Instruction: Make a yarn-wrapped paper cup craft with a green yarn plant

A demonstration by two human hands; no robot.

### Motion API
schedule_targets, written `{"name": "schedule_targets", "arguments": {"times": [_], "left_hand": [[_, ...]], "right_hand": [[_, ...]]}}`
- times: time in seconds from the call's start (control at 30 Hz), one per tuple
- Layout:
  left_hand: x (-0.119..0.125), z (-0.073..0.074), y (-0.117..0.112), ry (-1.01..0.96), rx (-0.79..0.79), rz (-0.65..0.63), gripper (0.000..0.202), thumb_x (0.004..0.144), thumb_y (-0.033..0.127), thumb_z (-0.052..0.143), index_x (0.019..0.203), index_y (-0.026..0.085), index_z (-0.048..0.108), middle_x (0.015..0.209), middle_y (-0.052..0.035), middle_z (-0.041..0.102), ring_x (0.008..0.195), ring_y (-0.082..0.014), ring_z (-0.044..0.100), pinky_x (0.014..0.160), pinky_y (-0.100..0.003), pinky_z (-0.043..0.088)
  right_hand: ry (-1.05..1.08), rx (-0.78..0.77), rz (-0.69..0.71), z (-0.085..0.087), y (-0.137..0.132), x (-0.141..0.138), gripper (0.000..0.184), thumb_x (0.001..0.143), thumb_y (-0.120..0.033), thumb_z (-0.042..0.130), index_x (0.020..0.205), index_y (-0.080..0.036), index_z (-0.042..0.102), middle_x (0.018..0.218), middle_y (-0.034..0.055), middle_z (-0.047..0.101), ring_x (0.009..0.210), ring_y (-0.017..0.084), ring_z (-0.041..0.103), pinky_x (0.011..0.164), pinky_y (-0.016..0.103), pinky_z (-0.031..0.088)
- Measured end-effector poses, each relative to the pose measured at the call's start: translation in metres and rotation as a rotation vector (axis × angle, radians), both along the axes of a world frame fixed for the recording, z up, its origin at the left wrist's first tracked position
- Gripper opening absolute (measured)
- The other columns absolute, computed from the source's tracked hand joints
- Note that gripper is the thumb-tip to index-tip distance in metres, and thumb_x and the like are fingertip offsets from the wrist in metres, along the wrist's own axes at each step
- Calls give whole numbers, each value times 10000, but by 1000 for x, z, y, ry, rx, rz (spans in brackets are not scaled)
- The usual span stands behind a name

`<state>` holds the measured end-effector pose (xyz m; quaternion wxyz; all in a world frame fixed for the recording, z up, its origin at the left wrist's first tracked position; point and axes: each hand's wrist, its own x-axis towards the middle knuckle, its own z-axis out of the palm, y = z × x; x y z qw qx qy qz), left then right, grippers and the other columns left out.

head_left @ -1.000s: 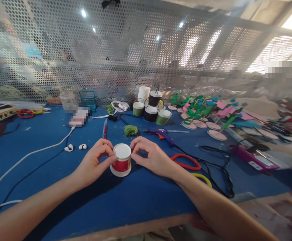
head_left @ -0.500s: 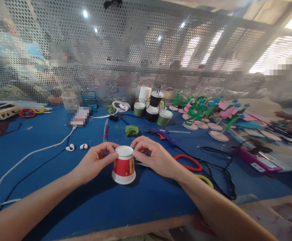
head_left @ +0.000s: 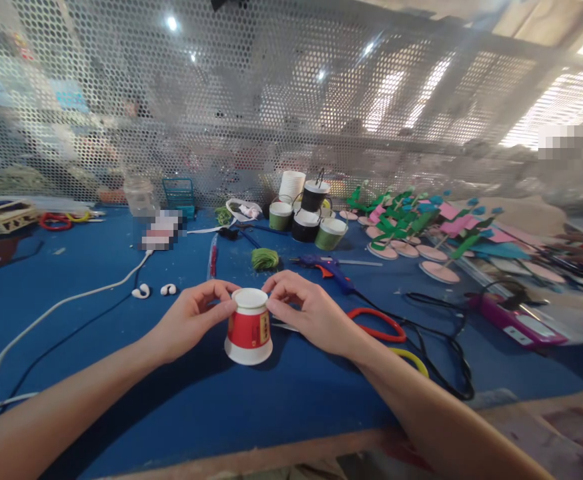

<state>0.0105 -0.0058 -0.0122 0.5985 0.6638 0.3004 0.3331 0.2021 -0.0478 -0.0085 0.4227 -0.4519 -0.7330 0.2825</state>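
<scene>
A red and white paper cup (head_left: 249,330) stands on the blue table in front of me, its wide end down and its narrow white end up. My left hand (head_left: 199,312) pinches the top edge from the left with thumb and fingertips. From the opposite side, my right hand (head_left: 304,308) grips the same edge, fingers curled. Behind my right wrist lie scissors with red handles (head_left: 379,325), partly covered by that hand. A bundle of green cord (head_left: 265,259) rests just beyond the cup.
A blue glue gun (head_left: 329,270) with a black cable lies to the right. Small black and green buckets (head_left: 330,233) stand at the back, beside paper flowers on round bases (head_left: 439,271). A purple power strip (head_left: 519,320) sits at far right; white earbuds (head_left: 141,291) are at left.
The view has shifted very slightly. Both hands keep their hold on the cup, which stays in the same place on the table.
</scene>
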Motion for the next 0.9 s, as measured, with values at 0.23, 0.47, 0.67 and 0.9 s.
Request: {"name": "schedule_targets", "arguments": {"times": [0.23, 0.47, 0.67, 0.9], "left_hand": [[1, 0, 1, 2, -1, 28, 190, 721, 270, 567, 613, 134, 490, 921, -51, 561, 851, -145, 518, 800, -301, 391], [-1, -5, 5, -30, -132, 41, 197, 667, 251, 633, 804, 165, 521, 910, -28, 592, 847, -138, 534, 790, -303, 397], [1, -9, 10, -44, -275, -7, 325, 656, 283, 641, 945, 151, 575, 976, -53, 615, 900, -158, 538, 839, -302, 368], [1, -8, 8, -130, -380, -167, 249, 689, 299, 616, 892, 175, 539, 844, -18, 625, 768, -125, 569, 714, -258, 405]], "right_hand": [[6, 4, -7, -1, 0, -1, 129, 766, -166, 485, 638, -171, 474, 842, 35, 529, 713, 99, 502, 625, 230, 425], [17, 9, 12, -2, 0, -1, 137, 767, -164, 484, 631, -169, 468, 850, 39, 531, 733, 103, 509, 646, 235, 429], [26, 6, 5, -3, 2, -1, 133, 767, -178, 487, 635, -172, 474, 855, 38, 527, 740, 105, 511, 652, 239, 435], [62, -10, 48, -4, 2, 0, 130, 768, -181, 491, 639, -173, 472, 835, 34, 532, 734, 104, 506, 661, 242, 431]]}}
